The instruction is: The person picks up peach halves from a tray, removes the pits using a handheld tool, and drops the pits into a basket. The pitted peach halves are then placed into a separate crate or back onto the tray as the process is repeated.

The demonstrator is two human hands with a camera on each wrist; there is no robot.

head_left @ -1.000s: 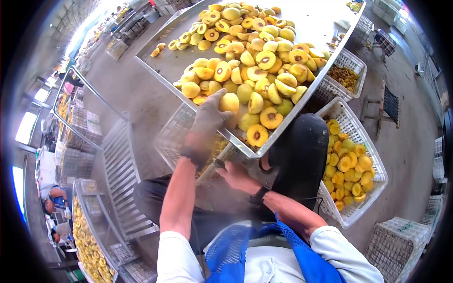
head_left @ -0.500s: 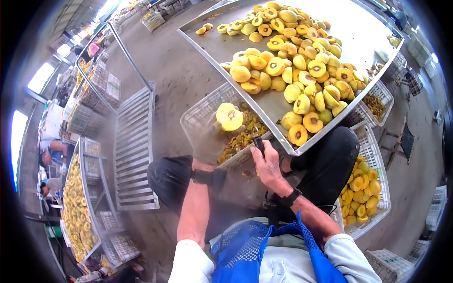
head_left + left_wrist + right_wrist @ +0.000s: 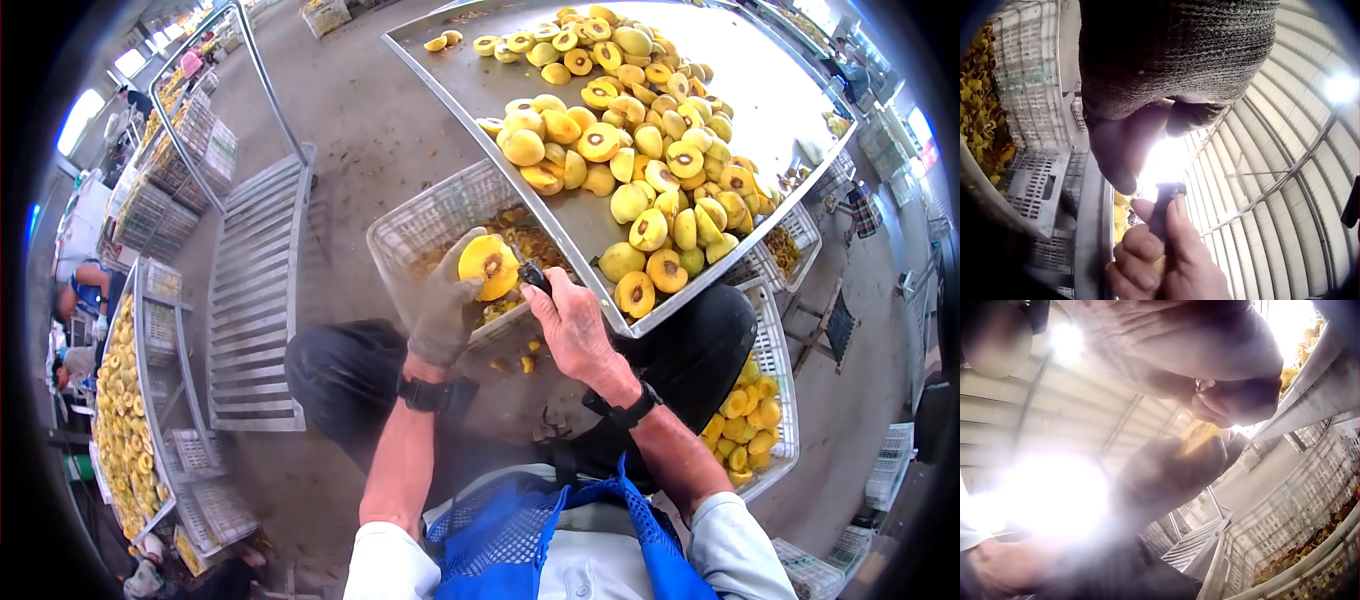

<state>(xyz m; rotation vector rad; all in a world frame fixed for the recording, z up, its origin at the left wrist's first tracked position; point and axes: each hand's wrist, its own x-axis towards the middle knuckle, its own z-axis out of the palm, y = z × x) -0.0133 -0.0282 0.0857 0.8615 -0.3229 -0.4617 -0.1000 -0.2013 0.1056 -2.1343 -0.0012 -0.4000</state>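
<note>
My gloved left hand holds a yellow peach half, its cut face and brown pit hollow turned up. Bare fingers of my right hand grip a small tool with a black handle. The tool's end is right at the peach half's right edge; its working tip is hard to make out. Below both hands stands a white crate holding yellow-brown scraps. In the left wrist view the grey knit glove hides the peach; the black handle sits between thumb and fingers.
A metal tray table carries a heap of peach halves ahead. By my right knee a white crate holds more halves. A slatted metal trolley stands at left, near stacked crates and other people.
My left hand has picked a peach half off the tray and brought it over the scrap crate. The right hand has raised the tool to meet it. The head view has shifted.
</note>
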